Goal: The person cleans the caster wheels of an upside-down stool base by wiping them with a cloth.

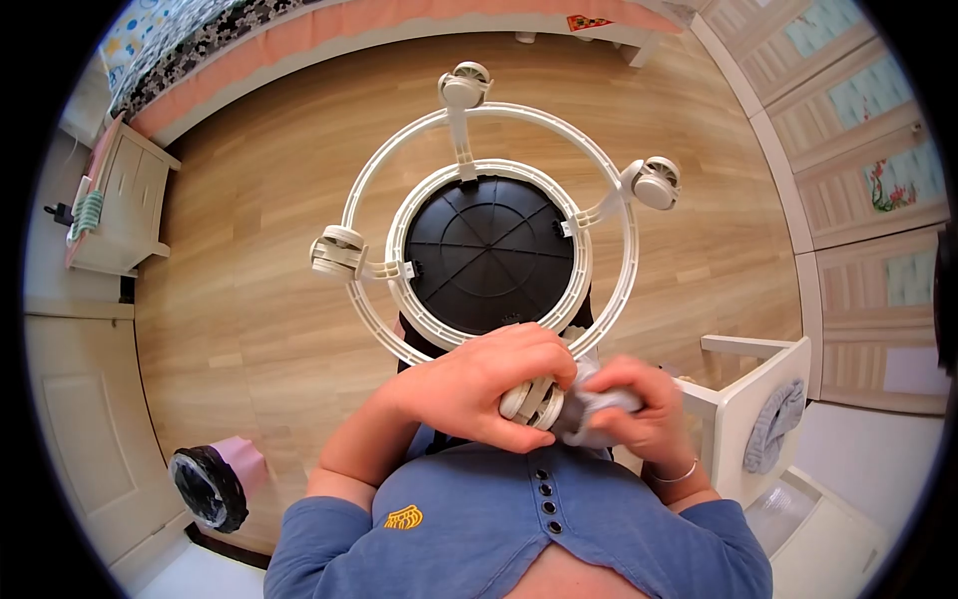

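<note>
A white round frame [364,185] of two rings sits upside down before me, its caster wheels [654,183] facing up. Inside the inner ring is a black ribbed disc [489,255]. My left hand [474,384] is wrapped round the nearest caster [534,402], close to my body. In my right hand [644,404], blurred by motion, is a bunched pale grey cloth [596,407]. The cloth is against or right beside that caster; exact contact is hard to see. My left hand partly hides the near side of the frame.
Wood flooring [259,329] surrounds the frame. A white stool or chair [753,399] with a grey knitted item [773,424] stands close on the right. A pink bin [239,461] with a black liner is at lower left. Farther off are a bed [329,40], drawers [130,195] and cabinets [848,190].
</note>
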`<state>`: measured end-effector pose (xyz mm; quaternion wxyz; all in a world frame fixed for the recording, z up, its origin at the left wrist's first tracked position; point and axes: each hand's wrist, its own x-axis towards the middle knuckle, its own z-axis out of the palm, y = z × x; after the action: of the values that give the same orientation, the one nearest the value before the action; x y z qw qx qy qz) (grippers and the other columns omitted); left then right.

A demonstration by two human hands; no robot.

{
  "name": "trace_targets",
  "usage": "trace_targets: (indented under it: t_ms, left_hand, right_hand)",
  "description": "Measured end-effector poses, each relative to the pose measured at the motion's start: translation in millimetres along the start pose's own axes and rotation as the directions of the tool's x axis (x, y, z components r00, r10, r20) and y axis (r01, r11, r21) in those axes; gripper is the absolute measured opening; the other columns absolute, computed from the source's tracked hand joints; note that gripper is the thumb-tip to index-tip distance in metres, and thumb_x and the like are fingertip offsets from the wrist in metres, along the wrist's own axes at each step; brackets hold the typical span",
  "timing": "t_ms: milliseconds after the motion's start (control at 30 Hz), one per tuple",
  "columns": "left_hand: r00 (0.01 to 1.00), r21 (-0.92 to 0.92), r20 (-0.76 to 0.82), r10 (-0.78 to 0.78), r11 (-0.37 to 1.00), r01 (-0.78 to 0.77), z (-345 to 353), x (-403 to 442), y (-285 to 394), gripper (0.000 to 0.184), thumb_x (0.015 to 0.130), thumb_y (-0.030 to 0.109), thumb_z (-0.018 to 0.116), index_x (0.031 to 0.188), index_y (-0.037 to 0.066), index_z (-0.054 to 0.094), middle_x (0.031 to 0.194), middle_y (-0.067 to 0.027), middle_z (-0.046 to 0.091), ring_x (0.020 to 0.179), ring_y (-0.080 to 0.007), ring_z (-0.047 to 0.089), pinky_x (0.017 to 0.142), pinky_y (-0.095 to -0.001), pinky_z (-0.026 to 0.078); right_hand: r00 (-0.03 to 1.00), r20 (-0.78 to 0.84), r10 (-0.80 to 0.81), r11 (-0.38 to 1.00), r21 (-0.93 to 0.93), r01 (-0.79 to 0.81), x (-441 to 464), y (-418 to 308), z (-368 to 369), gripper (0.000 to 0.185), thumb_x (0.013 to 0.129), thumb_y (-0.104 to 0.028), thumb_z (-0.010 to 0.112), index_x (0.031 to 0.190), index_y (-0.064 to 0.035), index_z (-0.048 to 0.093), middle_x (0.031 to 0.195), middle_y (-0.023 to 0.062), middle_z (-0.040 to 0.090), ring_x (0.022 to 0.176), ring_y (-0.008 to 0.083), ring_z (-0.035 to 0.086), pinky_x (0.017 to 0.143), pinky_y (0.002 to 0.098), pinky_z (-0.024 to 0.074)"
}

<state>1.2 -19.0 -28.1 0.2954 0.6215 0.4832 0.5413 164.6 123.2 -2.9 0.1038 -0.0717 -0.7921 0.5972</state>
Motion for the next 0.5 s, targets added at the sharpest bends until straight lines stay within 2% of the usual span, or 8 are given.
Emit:
trace_targets:
  t_ms: [33,67,133,167,200,267,367,500]
  left_hand:
    - [0.999,-0.001,0.026,-0.024,1.0,0.024,-0.4,-0.5,-0.4,0.041,0.062,0.02,0.071,0.094,0.005,0.05,0.088,-0.0093,0.051,0.084,-0.0282,0.05,0.074,-0.0346,0.039]
    - [0.998,-0.004,0.053,-0.047,0.999,0.047,-0.3,-0.9,-0.8,0.042,0.062,0.019,0.071,0.095,0.005,0.049,0.088,-0.0097,0.051,0.084,-0.0281,0.05,0.074,-0.0344,0.04]
    - [0.991,-0.049,0.043,-0.126,0.991,0.128,1.0,-1.2,2.4,0.045,0.062,0.019,0.071,0.097,0.005,0.047,0.089,-0.0104,0.051,0.084,-0.0281,0.05,0.074,-0.0346,0.04]
    - [0.978,-0.09,0.036,-0.205,0.974,0.208,1.4,-1.7,4.5,0.049,0.061,0.02,0.072,0.099,0.004,0.046,0.091,-0.0111,0.051,0.085,-0.028,0.051,0.075,-0.0347,0.041]
    - [0.978,-0.091,0.037,-0.205,0.974,0.208,1.4,-2.2,5.7,0.049,0.061,0.02,0.072,0.099,0.004,0.046,0.091,-0.0111,0.051,0.085,-0.028,0.051,0.075,-0.0347,0.041]
    - [0.962,-0.135,0.055,-0.269,0.952,0.274,1.1,-3.1,7.0,0.055,0.062,0.02,0.072,0.104,0.003,0.042,0.094,-0.013,0.05,0.086,-0.0285,0.051,0.076,-0.0357,0.041]
    - [0.966,-0.097,0.039,-0.256,0.961,0.258,3.3,-3.2,7.1,0.061,0.061,0.014,0.076,0.108,0.001,0.041,0.095,-0.011,0.051,0.087,-0.02,0.052,0.074,-0.0285,0.042]
    - [0.969,-0.062,0.05,-0.242,0.968,0.245,6.2,-3.0,5.7,0.061,0.06,0.015,0.076,0.108,0.001,0.041,0.094,-0.0116,0.051,0.086,-0.021,0.052,0.074,-0.0287,0.042]
  right_hand:
    - [0.981,-0.18,0.067,0.987,0.159,-0.038,-2.8,-0.4,-0.6,0.036,0.071,-0.023,0.074,0.094,-0.0007,0.056,0.084,0.0055,0.057,0.079,0.0133,0.055,0.068,0.0238,0.0442]
    - [0.981,-0.178,0.071,0.986,0.159,-0.042,-2.4,-1.3,0.6,0.036,0.071,-0.023,0.074,0.094,-0.0007,0.056,0.084,0.0055,0.057,0.079,0.0133,0.055,0.068,0.0238,0.0442]
    - [0.924,-0.383,0.02,0.944,0.312,0.109,-1.4,-3.7,3.2,0.044,0.071,-0.029,0.073,0.099,0.0002,0.055,0.088,0.0041,0.057,0.081,0.0102,0.053,0.07,0.0236,0.0441]
    - [0.926,-0.361,-0.113,0.98,0.114,0.164,-2.9,0.4,0.6,0.047,0.067,-0.029,0.074,0.101,-0.0004,0.056,0.086,0.0067,0.057,0.076,0.0129,0.055,0.067,0.0249,0.0451]
    - [0.926,-0.362,-0.112,0.98,0.113,0.163,-0.4,-0.4,-1.7,0.047,0.067,-0.029,0.074,0.101,-0.0004,0.056,0.086,0.0067,0.057,0.076,0.0129,0.055,0.067,0.0249,0.0451]
    - [0.944,0.047,-0.325,0.921,-0.21,0.328,8.6,-3.6,-6.1,0.043,0.065,-0.024,0.075,0.098,-0.0016,0.059,0.082,0.0085,0.056,0.07,0.0178,0.056,0.062,0.0269,0.0458]
    - [0.941,0.095,-0.326,0.91,-0.238,0.339,11.4,-1.3,4.7,0.036,0.063,-0.02,0.075,0.092,-0.0034,0.062,0.077,0.0085,0.054,0.065,0.0212,0.055,0.055,0.0279,0.0453]
    - [0.915,0.12,-0.386,0.862,-0.307,0.404,12.1,0.2,6.2,0.03,0.064,-0.019,0.075,0.087,-0.0049,0.062,0.074,0.007,0.052,0.06,0.0192,0.054,0.05,0.028,0.0443]
